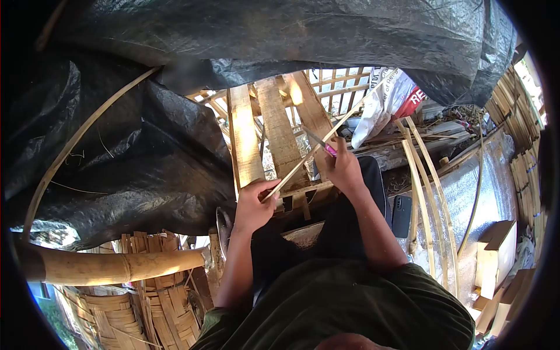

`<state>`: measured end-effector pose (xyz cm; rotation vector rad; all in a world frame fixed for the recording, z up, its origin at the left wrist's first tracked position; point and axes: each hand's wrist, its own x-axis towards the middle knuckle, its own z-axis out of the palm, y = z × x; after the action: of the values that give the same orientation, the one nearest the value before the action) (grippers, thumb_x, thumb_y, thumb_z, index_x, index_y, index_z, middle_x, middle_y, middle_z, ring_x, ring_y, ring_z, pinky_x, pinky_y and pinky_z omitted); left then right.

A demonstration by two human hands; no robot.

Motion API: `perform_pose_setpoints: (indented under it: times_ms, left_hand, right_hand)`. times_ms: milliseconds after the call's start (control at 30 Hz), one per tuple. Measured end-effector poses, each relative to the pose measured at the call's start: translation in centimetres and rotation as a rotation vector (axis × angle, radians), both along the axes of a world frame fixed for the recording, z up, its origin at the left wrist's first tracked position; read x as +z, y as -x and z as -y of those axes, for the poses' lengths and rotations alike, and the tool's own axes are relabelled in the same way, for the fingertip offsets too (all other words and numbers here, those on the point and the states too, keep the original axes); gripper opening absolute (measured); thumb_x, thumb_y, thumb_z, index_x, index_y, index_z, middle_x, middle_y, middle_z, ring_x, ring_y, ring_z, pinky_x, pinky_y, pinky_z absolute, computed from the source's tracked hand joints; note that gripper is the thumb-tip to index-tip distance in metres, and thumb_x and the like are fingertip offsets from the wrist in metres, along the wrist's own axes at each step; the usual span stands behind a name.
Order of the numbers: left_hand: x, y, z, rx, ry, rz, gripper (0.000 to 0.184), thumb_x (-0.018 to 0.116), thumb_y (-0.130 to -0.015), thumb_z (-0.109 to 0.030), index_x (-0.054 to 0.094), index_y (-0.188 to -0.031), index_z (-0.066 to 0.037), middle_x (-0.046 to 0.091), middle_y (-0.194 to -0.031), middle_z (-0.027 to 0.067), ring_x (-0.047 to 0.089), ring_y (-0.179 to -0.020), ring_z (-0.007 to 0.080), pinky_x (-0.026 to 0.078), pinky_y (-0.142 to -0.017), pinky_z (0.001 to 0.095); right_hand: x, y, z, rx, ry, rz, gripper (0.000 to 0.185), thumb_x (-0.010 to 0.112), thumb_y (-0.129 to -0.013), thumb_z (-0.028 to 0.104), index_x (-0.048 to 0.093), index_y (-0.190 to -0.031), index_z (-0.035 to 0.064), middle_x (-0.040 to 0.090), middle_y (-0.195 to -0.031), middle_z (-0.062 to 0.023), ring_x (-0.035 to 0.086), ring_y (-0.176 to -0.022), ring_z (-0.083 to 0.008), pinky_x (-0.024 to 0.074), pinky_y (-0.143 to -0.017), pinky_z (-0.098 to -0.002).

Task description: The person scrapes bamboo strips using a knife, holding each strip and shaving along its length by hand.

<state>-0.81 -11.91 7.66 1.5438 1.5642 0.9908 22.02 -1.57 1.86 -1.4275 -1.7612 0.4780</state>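
A long, thin bamboo strip slants from lower left to upper right across my lap. My left hand is closed on its lower end, thumb and forefinger pinching it. Higher up, my right hand grips a small knife by its pink handle. The knife's blade points up and left and crosses the strip; whether the edge touches it I cannot tell. Beneath both hands lies a bench of wooden planks with gaps between the boards.
Black plastic sheeting hangs at the left and overhead. A thick bamboo pole lies at lower left above woven bamboo. On the right are several split bamboo strips, a phone, a printed sack and a cardboard box.
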Motion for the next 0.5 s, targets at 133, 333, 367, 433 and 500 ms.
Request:
perform_pose_setpoints:
  times_ms: [133,333,367,433,500]
  left_hand:
    - [-2.1,1.0,-2.1,-0.023,-0.094,-0.162,0.032,0.069,-0.082,0.002,0.07,-0.112,-0.006,0.064,-0.084,0.0069,0.059,-0.067,0.012,0.048,-0.063,0.0249]
    - [-3.5,2.9,-4.0,-0.034,-0.292,-0.29,0.023,0.07,-0.083,-0.003,0.073,-0.105,-0.005,0.066,-0.081,0.0096,0.059,-0.072,0.0236,0.048,-0.067,0.0348]
    - [-3.6,3.2,-4.2,-0.043,-0.272,-0.277,0.021,0.069,-0.084,-0.004,0.073,-0.104,-0.005,0.065,-0.078,0.0098,0.058,-0.074,0.0252,0.047,-0.068,0.0358]
    - [-4.5,3.8,-4.6,-0.023,-0.276,-0.225,0.016,0.068,-0.086,-0.005,0.074,-0.1,-0.002,0.06,-0.071,0.012,0.055,-0.07,0.0246,0.045,-0.064,0.0349]
    - [-5.1,4.7,-4.8,-0.006,-0.304,-0.215,0.013,0.066,-0.088,-0.006,0.074,-0.098,-0.002,0.054,-0.067,0.0131,0.049,-0.061,0.0223,0.041,-0.058,0.0337]
  right_hand:
    - [-1.3,-1.1,-1.2,-0.027,0.034,0.036,0.014,0.055,-0.09,0.009,0.057,-0.091,-0.0042,0.062,-0.076,-0.0283,0.061,-0.075,-0.0473,0.0477,-0.066,-0.0534]
    - [-0.8,-0.5,-2.1,0.078,-0.022,0.048,0.024,0.054,-0.092,0.016,0.06,-0.08,-0.0037,0.063,-0.074,-0.0261,0.063,-0.074,-0.0457,0.0488,-0.068,-0.0528]
    - [-1.0,0.0,-2.7,0.081,-0.022,0.051,0.024,0.054,-0.092,0.016,0.06,-0.08,-0.0037,0.063,-0.074,-0.0261,0.063,-0.074,-0.0457,0.0488,-0.068,-0.0528]
    - [-1.7,1.2,-4.3,-0.081,0.146,0.157,0.033,0.053,-0.094,0.026,0.061,-0.079,-0.003,0.064,-0.074,-0.0259,0.064,-0.072,-0.0447,0.0502,-0.068,-0.0527]
    - [-1.1,1.6,-5.7,-0.102,0.183,0.211,0.037,0.052,-0.094,0.027,0.063,-0.078,-0.0045,0.064,-0.075,-0.0276,0.064,-0.074,-0.0457,0.0507,-0.067,-0.0527]
